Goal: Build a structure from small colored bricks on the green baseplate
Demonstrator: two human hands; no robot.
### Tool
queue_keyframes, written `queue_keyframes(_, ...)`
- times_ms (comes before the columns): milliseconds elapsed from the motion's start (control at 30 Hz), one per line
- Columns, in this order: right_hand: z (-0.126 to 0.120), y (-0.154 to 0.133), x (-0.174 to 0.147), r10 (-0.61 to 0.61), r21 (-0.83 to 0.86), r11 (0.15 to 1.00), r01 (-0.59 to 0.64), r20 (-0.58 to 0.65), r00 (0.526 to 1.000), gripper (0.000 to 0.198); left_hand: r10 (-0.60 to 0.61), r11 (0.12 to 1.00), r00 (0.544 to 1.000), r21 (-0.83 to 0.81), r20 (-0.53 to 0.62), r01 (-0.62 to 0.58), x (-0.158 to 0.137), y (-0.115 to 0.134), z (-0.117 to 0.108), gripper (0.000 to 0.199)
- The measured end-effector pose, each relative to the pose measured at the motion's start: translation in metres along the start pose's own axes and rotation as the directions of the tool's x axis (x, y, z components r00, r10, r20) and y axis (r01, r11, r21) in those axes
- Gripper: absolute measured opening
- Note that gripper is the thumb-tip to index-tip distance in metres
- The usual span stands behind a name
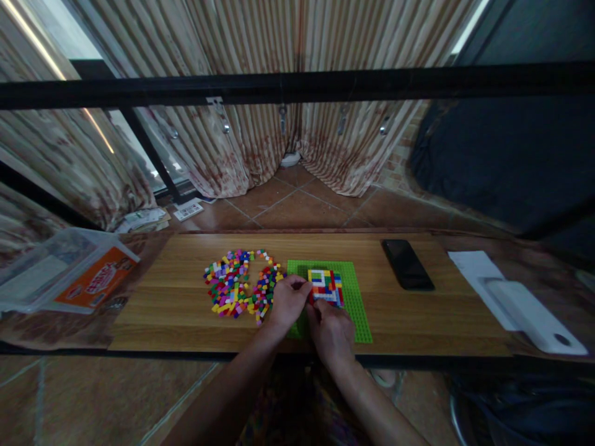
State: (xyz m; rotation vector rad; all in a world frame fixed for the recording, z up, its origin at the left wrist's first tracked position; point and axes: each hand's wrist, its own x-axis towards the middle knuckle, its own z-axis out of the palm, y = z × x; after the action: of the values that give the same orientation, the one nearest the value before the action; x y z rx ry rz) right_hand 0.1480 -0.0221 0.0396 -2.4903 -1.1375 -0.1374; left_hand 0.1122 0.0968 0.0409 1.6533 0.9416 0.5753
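Observation:
A green baseplate point(360, 310) lies on the wooden board in front of me. On it stands a square build of colourful toy bricks point(326, 285), with white, red, blue and yellow rows. My left hand point(289, 300) is at the left side of the build, thumb and fingertips pinched together; whatever is between them is too small to make out. My right hand point(332, 331) is curled at the near edge of the build, its fingertips close to the left hand's. Its fingers partly hide the build's lower left corner. Left of the plate spreads a pile of loose bricks point(227, 282).
A black phone point(408, 264) lies right of the plate on the wooden board point(446, 322). Farther right are white paper point(478, 269) and a white device point(534, 316). A clear plastic box point(51, 266) with an orange label stands at the left. A dark bar point(297, 88) crosses beyond the board.

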Motion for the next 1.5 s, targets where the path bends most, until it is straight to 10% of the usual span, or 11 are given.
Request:
queue_keyframes(667, -0.012, 0.027, -0.019, -0.009, 0.316, 0.949, 0.002, 0.02, 1.0, 0.029, -0.004, 1.0, 0.995, -0.03, 0.096, 0.007, -0.006, -0.003, -0.004, 0.023)
queue_keyframes(1067, -0.012, -0.002, 0.01, -0.007, 0.046, 0.999, 0.006, 0.013, 1.0, 0.017, 0.055, 0.99, 0.994, 0.123, 0.096, -0.066, -0.001, -0.005, -0.005, 0.025)
queue_keyframes(1500, -0.012, -0.014, 0.013, 0.155, 0.133, 0.979, -0.156, 0.016, 0.988, 0.022, 0.076, 0.979, 0.993, 0.181, 0.095, -0.092, -0.004, 0.0, -0.005, 0.022)
